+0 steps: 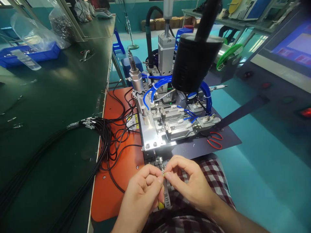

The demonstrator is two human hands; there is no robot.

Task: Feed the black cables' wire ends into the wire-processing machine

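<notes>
Your right hand [188,179] seems to pinch a tiny yellowish piece [164,174] by the fingertips, near side of the machine [151,136]. Left hand [143,191]: fingertips drawn together beside it, can't tell on what. Best: light pinch, steady wrists, piece in sight.

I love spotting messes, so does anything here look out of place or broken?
Nothing looks clearly broken. The black cables look messiest, because they loop loosely over one another across the orange board. Small loose bits lie scattered on the green table.
</notes>
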